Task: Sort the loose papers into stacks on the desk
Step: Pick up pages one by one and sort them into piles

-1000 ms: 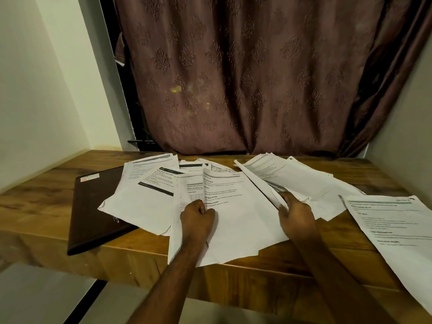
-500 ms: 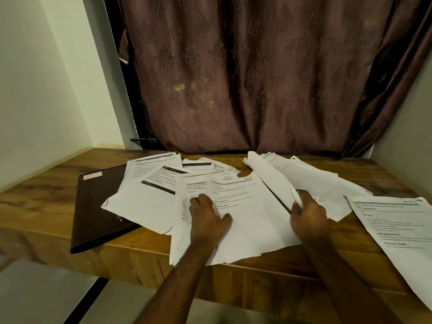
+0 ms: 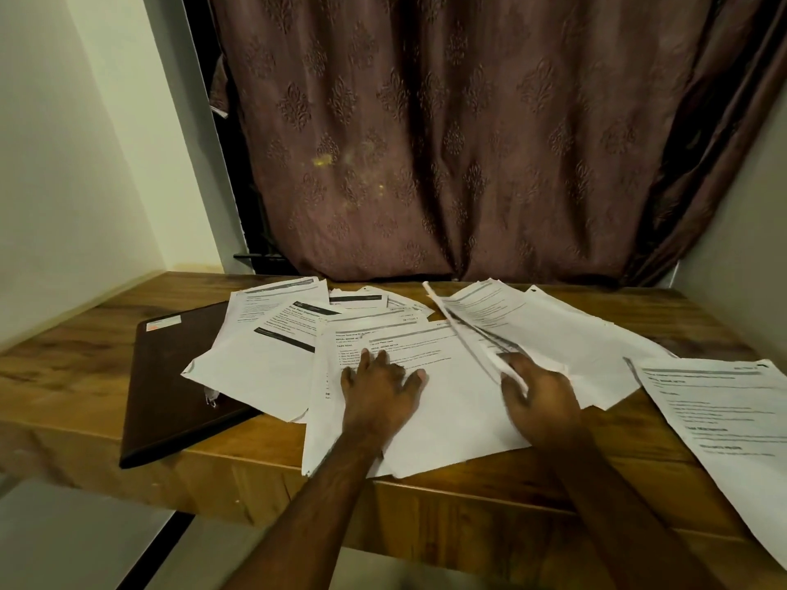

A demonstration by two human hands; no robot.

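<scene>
Brownish patterned curtain [image 3: 447, 134] fills the back of the shot, with a wooden desk [image 3: 68, 364] running wall to wall under it. Loose papers [image 3: 272, 359] are fanned all over the middle of the desk, overlapping each other. Left hand [image 3: 377, 391] lies flat on the front sheet [image 3: 451, 415], fingers spread and straight, just pressing down, not holding anything. Right hand [image 3: 538, 398] is at about 3 o'clock from it, fingers curled round the near end of a lifted sheet [image 3: 460, 330] that tilts up on edge and runs off toward 11 o'clock. Another printed page [image 3: 724, 423] sits apart at 3 o'clock, hanging over the front edge. Dark folder [image 3: 170, 385] is at 9 o'clock, partly under the papers
</scene>
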